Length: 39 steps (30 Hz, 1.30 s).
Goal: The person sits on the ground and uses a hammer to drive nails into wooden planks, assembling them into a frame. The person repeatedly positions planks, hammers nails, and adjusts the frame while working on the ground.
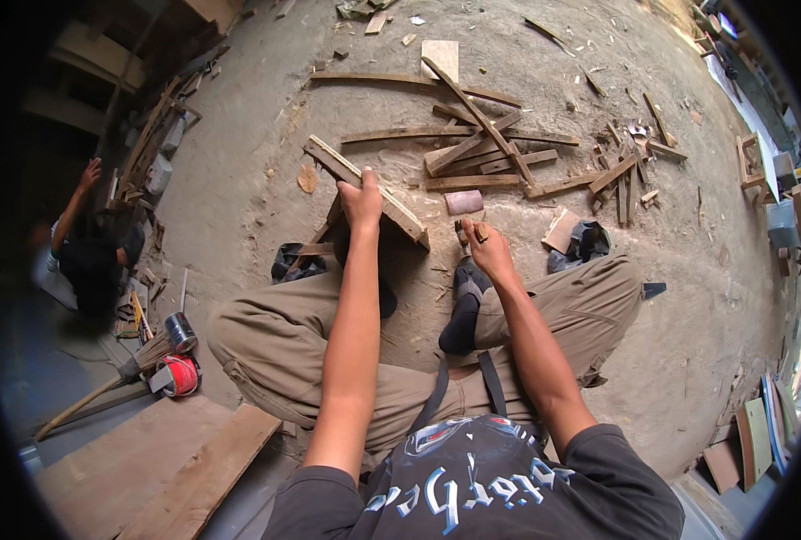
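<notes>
My left hand (362, 200) is closed around the upper edge of a narrow wooden board (400, 216), which slants down to the right in front of my left shin. Beneath it, a darker wooden piece (335, 220) shows partly; the rest is hidden. My right hand (492, 254) grips a small tool (461, 236) with a dark metal part and a wooden end, just above my right foot. Whether it is a hammer is hard to tell. A pinkish block (463, 202) lies on the ground just beyond that hand.
Several wooden strips (459, 133) lie crossed on the dirt floor ahead. Dark plastic bags (587, 243) rest near both knees. To the left are a broom (135, 364), a tin can (180, 333), a red reel (181, 375) and planks (193, 468). Another person (85, 261) sits far left.
</notes>
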### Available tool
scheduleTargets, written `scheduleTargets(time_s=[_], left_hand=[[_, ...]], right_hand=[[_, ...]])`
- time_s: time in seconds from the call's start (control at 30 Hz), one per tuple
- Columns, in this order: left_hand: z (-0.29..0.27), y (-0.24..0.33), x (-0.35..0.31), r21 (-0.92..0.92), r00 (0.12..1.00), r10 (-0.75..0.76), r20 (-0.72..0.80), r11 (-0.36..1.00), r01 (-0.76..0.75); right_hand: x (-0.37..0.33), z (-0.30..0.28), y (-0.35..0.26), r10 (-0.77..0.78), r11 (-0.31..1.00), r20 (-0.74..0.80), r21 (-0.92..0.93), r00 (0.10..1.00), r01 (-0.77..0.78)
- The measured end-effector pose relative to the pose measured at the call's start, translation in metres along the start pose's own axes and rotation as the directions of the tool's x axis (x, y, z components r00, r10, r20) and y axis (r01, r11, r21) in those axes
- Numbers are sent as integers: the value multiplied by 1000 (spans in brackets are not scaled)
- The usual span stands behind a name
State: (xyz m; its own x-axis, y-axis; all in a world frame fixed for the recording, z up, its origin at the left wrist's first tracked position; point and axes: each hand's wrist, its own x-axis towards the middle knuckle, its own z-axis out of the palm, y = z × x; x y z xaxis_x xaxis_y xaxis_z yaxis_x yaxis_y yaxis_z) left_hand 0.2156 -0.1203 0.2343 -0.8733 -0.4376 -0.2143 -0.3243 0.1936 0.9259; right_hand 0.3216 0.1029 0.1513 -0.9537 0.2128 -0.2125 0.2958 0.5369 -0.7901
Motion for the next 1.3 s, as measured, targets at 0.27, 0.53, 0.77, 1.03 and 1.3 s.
scheduleTargets(time_s=[0.27,0.53,0.77,1.03,1.3], left_hand=[[11,-14,16,-22,987,15,-157,1000,-19],[18,-9,12,-90,988,-31,-153,996,18],[8,-15,16,-85,984,-6,-179,996,-9],[13,-7,9,-267,991,5,-131,963,-41],[6,-5,8,-286,995,14,-101,957,-43]], right_hand=[[11,12,35,170,867,212,431,962,-248],[47,-5,27,-42,924,-203,365,978,115],[95,-69,-109,-205,389,316,895,926,-219],[124,-43,-174,-546,621,245,760,801,191],[92,-34,-197,-616,469,179,866,767,175]])
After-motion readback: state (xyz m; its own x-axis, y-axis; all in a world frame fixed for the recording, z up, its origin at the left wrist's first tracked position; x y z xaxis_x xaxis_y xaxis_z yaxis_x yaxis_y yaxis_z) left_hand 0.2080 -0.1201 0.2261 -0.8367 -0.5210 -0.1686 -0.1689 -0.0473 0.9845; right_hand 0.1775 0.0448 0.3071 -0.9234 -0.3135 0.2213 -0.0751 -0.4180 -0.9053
